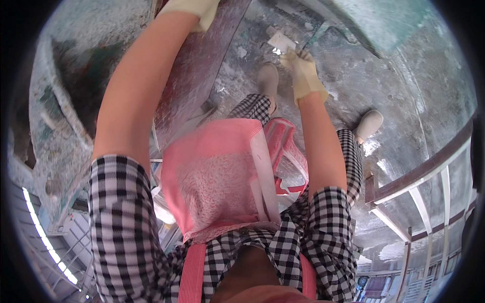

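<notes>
My left hand (197,9), in a cream glove, reaches to the upper edge over a dark reddish-brown board (194,76). Its fingers lie outside the picture, so their hold is hidden. In front of me on the right, my right hand (302,70) wears a cream glove with dark-stained fingertips. Those fingers are closed on a small pale flat piece (281,41), roughly rectangular, whose exact kind I cannot make out. It is held out above the stained grey floor.
A pink apron (212,171) covers my lap, beside a pink plastic stool or chair (283,141). My shoes (370,125) rest on the floor. At right stands a wood-and-white rack (419,192); a pale green panel (394,22) juts in at upper right. Rough, crusted equipment (65,106) stands left.
</notes>
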The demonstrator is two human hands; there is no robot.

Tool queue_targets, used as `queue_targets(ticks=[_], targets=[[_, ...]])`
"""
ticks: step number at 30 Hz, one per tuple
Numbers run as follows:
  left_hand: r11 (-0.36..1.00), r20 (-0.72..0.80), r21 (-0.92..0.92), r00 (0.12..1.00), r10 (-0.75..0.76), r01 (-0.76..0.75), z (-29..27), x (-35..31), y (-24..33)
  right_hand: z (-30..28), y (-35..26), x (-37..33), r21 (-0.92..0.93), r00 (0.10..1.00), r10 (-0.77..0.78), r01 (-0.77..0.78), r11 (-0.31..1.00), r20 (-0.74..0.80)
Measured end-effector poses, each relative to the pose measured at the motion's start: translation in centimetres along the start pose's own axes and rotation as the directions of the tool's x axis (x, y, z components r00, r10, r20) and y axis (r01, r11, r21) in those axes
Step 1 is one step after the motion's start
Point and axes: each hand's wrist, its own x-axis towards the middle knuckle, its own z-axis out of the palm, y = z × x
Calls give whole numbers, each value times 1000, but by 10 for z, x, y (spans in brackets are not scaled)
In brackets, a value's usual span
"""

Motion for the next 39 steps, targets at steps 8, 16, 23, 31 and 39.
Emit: queue_targets(ticks=[8, 16, 23, 31, 39], targets=[[974, -12, -133, 983, -184, 181, -11, 13, -19, 45, 48, 104, 60, 999, 24, -21, 998, -48], [974, 212, -111, 962, -172, 199, -21, 11, -26, 53, 35, 97, -395, 987, 120, -68, 916, 107], [980, 199, -130, 972, -124, 152, -16, -1, -48, -33, 58, 45, -497, 928, -6, 205, 843, 372], [974, 27, -211, 997, -72, 76, -18, -11, -35, -23, -6, -13, -602, 888, -55, 354, 715, 457], [961, -96, -276, 995, -30, 2, -48, -15, -26, -46, -133, -197, -572, 884, -269, 454, 683, 381]])
